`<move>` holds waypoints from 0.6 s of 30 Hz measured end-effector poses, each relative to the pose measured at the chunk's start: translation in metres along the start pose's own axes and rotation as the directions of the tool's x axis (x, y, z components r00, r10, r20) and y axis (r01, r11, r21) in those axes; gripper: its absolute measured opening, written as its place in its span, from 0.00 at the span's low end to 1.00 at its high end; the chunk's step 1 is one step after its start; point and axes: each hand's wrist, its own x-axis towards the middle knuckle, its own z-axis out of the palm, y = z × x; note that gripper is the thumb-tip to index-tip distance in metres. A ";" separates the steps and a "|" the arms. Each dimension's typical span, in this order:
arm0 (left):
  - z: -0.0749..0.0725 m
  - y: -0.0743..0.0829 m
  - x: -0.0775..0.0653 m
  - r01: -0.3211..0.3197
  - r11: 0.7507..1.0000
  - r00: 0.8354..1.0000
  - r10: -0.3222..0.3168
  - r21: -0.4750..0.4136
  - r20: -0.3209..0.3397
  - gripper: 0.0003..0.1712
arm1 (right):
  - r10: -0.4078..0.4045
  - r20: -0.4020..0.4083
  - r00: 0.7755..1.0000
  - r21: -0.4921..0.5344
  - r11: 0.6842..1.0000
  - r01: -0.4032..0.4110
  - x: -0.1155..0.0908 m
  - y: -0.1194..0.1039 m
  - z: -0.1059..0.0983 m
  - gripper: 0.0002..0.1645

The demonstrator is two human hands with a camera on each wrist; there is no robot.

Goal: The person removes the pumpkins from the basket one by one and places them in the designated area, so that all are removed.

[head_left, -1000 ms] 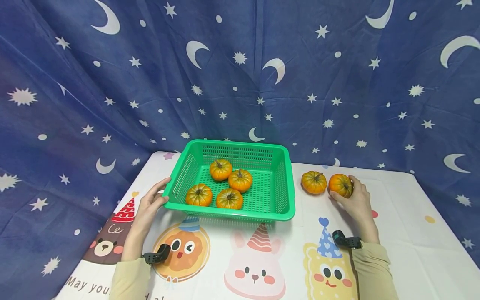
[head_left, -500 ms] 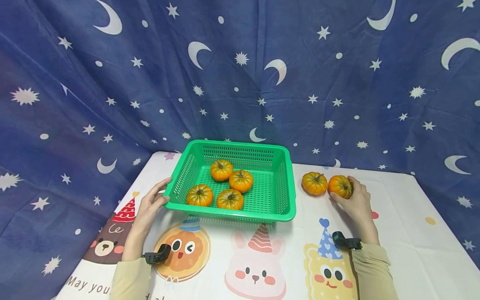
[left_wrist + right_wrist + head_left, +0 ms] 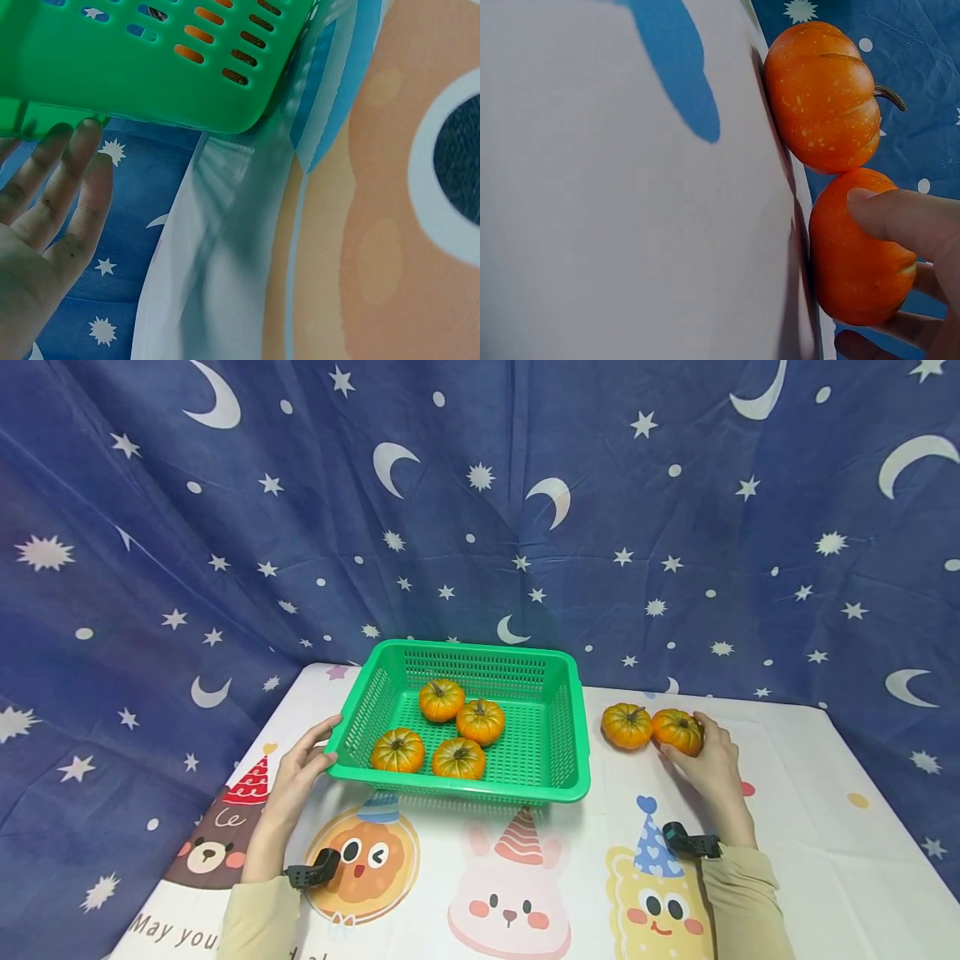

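Observation:
My right hand grips a small orange pumpkin on the table, thumb on its near side and fingers round its right side. Just left of it sits a second pumpkin, and in the right wrist view the held pumpkin meets that other pumpkin. At the left end of a green plastic basket, my left hand touches the rim with fairly straight fingers. The left wrist view has these fingertips right at the underside of the basket. Several pumpkins lie inside the basket.
A white tablecloth with cartoon prints covers the table. Behind it hangs a blue curtain with moons and stars, close to the table's back edge. The basket stands at the back, left of the two loose pumpkins.
The pumpkin in my right hand has shifted slightly left, up against its neighbour, and its stem has turned to face more upward. My left hand and the basket have stayed put.

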 end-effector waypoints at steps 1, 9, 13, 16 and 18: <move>0.000 0.000 0.000 -0.003 1.000 1.000 0.003 -0.001 -0.001 0.29 | -0.004 0.000 1.000 -0.001 1.000 0.004 0.000 0.000 0.000 0.52; 0.000 0.000 0.000 -0.012 1.000 1.000 0.012 -0.017 0.000 0.29 | -0.002 0.010 1.000 0.006 1.000 0.002 -0.001 -0.002 -0.002 0.50; 0.000 0.000 -0.001 -0.006 1.000 1.000 0.006 -0.007 0.001 0.29 | 0.004 0.018 1.000 0.017 1.000 -0.005 -0.002 -0.004 -0.004 0.50; 0.000 0.001 -0.001 -0.003 1.000 1.000 0.003 -0.005 0.002 0.29 | 0.000 0.017 1.000 0.023 1.000 -0.001 -0.003 -0.004 -0.005 0.50; 0.000 0.001 -0.001 -0.004 1.000 1.000 0.004 -0.003 0.003 0.29 | -0.005 0.015 1.000 0.028 1.000 0.005 -0.003 -0.004 -0.006 0.50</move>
